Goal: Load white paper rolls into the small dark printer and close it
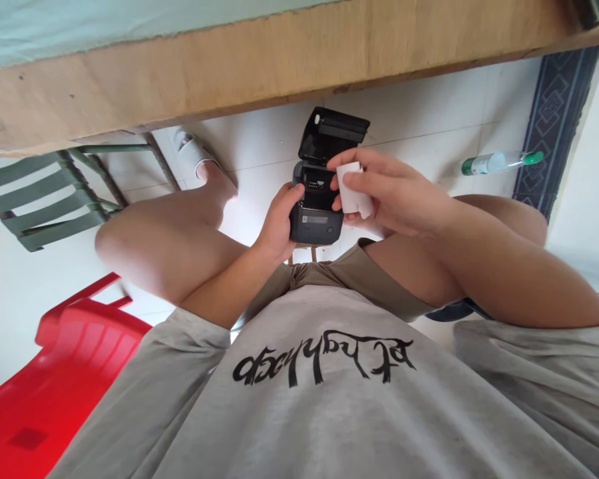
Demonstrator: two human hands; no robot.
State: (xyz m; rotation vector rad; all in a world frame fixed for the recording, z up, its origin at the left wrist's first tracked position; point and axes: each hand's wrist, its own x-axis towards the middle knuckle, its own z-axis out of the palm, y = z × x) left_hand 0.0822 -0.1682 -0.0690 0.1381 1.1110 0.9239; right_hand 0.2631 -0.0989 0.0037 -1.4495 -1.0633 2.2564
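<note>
A small black label printer [317, 226] is held over my lap, its lid [332, 136] swung up and away from me. My left hand [278, 223] grips the printer's left side, the thumb at the edge of the bare compartment [318, 183]. Just right of that compartment, my right hand [392, 189] pinches a white paper roll [353, 191] between thumb and fingers. The roll is apart from the compartment floor, though whether it touches the printer's edge I cannot tell.
A wooden table edge [279, 63] runs across in front, beyond my knees. On the tiled floor lies a clear bottle with a green cap [502, 163]. A green slatted chair [50, 193] and a red plastic chair [74, 366] stand to the left.
</note>
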